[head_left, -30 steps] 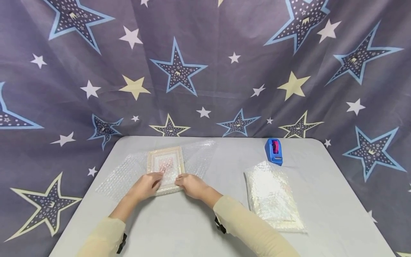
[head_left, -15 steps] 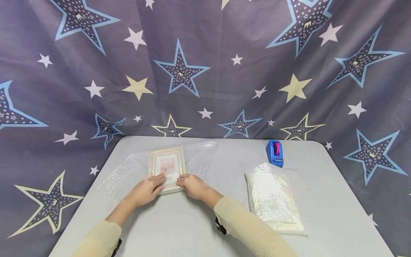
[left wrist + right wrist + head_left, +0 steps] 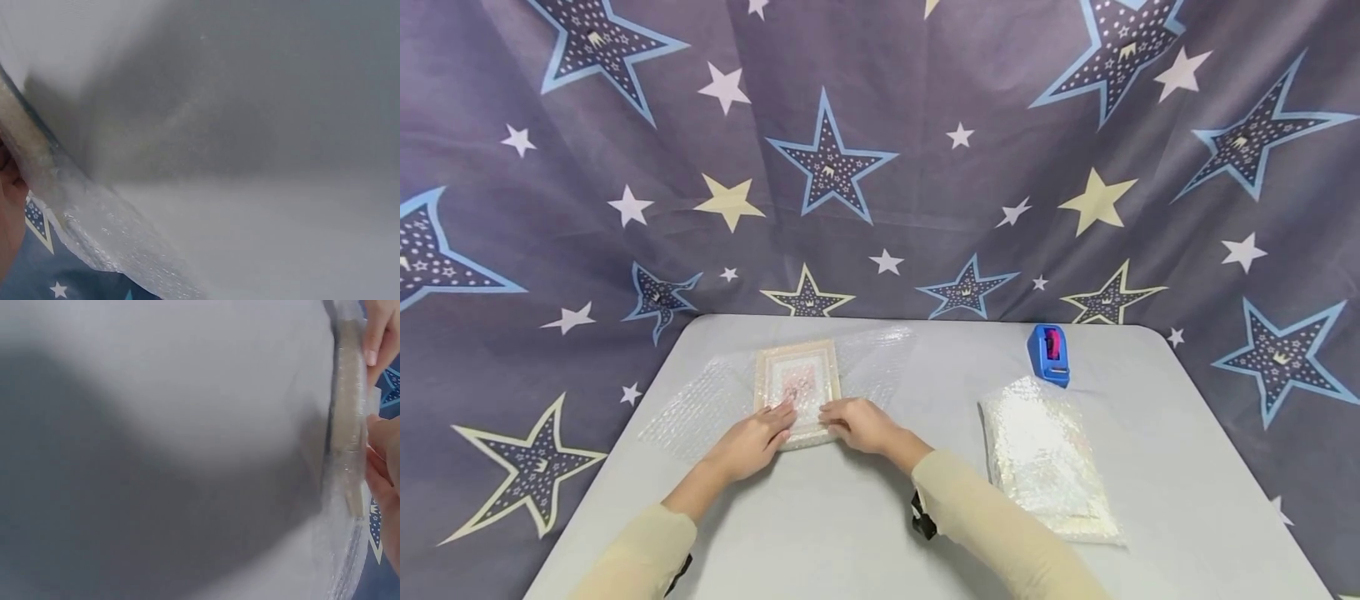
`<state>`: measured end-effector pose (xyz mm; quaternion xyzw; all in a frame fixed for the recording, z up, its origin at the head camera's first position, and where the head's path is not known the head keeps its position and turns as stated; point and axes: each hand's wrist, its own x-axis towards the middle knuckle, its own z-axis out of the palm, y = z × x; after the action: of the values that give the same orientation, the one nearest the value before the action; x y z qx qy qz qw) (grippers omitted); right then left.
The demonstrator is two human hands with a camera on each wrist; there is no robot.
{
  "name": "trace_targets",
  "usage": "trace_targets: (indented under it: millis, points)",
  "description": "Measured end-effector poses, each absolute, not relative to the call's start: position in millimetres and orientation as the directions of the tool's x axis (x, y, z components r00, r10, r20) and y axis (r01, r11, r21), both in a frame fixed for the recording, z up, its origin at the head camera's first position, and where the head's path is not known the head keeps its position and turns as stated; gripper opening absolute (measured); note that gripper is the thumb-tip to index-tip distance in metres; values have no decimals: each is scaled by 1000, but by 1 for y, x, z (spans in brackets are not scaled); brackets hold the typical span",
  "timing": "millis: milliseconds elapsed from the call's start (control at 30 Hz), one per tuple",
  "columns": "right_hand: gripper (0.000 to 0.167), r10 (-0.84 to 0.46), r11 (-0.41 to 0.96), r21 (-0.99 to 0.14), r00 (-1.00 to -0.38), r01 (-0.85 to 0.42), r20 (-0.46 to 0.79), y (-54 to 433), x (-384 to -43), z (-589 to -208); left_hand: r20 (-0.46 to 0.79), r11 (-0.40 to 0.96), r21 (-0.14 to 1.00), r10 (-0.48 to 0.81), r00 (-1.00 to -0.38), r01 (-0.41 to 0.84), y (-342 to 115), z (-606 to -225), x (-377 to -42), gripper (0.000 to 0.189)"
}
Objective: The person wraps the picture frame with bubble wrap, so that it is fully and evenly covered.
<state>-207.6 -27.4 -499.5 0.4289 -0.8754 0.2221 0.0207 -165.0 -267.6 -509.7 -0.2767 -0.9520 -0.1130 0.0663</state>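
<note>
A light wooden picture frame [image 3: 763,379] with a pink picture lies under bubble wrap [image 3: 688,412] on the table's left half. Loose flaps of the wrap spread out on both sides. My left hand [image 3: 748,442] rests its nearly straight fingers on the frame's lower left part. At the lower right corner my right hand [image 3: 865,425] pinches the wrap, fingertips bent over the frame's edge. The right wrist view shows the wrapped frame edge [image 3: 349,394] from the side, both hands against it. In the left wrist view only part of the left hand [image 3: 9,219] shows.
On the right of the white table [image 3: 850,533] lies a second bubble-wrapped package [image 3: 1045,458]. Behind it, near the back edge, stands a blue tape dispenser [image 3: 1048,354] with a pink core. A star-patterned curtain [image 3: 925,208] hangs behind the table.
My left hand's fingers have gone from bent to flatter on the frame's lower left. The right hand stays at the lower right corner, shifting slightly. The head view has drifted a little.
</note>
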Motion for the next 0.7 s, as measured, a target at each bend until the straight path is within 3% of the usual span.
trace_targets:
  millis: [200, 367, 500, 600, 700]
  points:
    - [28, -576, 541, -548, -756, -638, 311, -17, -218, -495, 140, 831, 172, 510, -848, 528, -265, -505, -165, 38]
    - [26, -268, 560, -708, -903, -431, 337, -1, -230, -490, 138, 832, 169, 512, -848, 529, -266, -505, -164, 38]
    - [27, 81, 482, -875, -991, -53, 105, 10, -235, -486, 145, 835, 152, 510, -848, 529, -267, -507, -163, 38]
    - [26, 235, 365, -908, -964, 208, -126, 17, -237, -485, 154, 837, 141, 509, -847, 529, -267, -509, -163, 39]
    - [25, 261, 264, -896, -921, 358, -290, 21, -238, -487, 165, 837, 144, 506, -847, 528, -265, -510, -162, 39]
